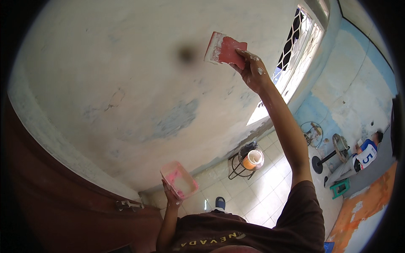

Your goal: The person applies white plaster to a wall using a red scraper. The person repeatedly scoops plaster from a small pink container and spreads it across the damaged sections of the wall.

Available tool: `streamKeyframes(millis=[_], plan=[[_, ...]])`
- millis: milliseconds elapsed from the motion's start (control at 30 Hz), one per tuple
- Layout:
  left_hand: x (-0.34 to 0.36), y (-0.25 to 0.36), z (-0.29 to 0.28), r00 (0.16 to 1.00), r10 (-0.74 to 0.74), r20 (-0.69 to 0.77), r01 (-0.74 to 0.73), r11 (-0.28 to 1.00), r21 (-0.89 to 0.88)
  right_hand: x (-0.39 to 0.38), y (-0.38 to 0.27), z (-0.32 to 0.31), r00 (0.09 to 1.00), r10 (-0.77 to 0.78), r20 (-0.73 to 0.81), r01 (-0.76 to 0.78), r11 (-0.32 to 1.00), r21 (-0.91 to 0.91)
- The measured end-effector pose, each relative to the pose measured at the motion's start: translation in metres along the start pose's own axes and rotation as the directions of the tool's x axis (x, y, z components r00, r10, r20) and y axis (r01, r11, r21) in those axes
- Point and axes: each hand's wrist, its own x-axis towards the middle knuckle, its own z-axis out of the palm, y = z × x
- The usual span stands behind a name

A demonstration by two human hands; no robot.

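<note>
My right hand [252, 69] is raised high on an outstretched arm, its fingers pinched on a red putty spreader [230, 49]. White putty coats the spreader's left edge, which is at or close to the wall [139, 63]; contact cannot be told. Specks of putty dot that hand. Low at the left, my left hand [171, 197] grips a pink plastic tub [179, 179] by its side and underside. Whitish putty lies inside the tub, with pink showing through. The wall is patchy, with a grey-blue rough area [177, 120] below the spreader.
A barred window [291, 63] is right of my raised hand. By the wall's foot stands a stool [240, 168] bearing an orange-and-white bucket [253, 159]. Farther right are a standing fan [333, 152], a green stool [340, 188] and another person [366, 154]. A brown door [63, 189] is at left.
</note>
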Motion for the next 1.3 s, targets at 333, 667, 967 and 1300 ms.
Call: streamKeyframes(millis=[333,667,967,1300], plan=[[0.003,-0.007,0.081,0.953,0.225,0.205,-0.276,0.922,0.272,-0.077,0.042,0.038,0.985,0.173,0.009,-0.166,0.958,-0.236],[0.010,-0.025,0.117,0.979,0.183,0.086,-0.180,0.983,-0.034,-0.234,0.116,0.055,0.872,0.483,-0.077,-0.468,0.779,-0.418],[-0.005,-0.033,0.092,0.993,0.108,0.041,-0.109,0.994,0.017,-0.288,0.124,0.016,0.796,0.605,-0.033,-0.605,0.796,-0.013],[-0.021,-0.020,0.048,0.998,-0.031,0.055,0.030,0.999,0.016,-0.344,0.132,0.044,0.864,0.501,-0.048,-0.502,0.864,-0.017]])
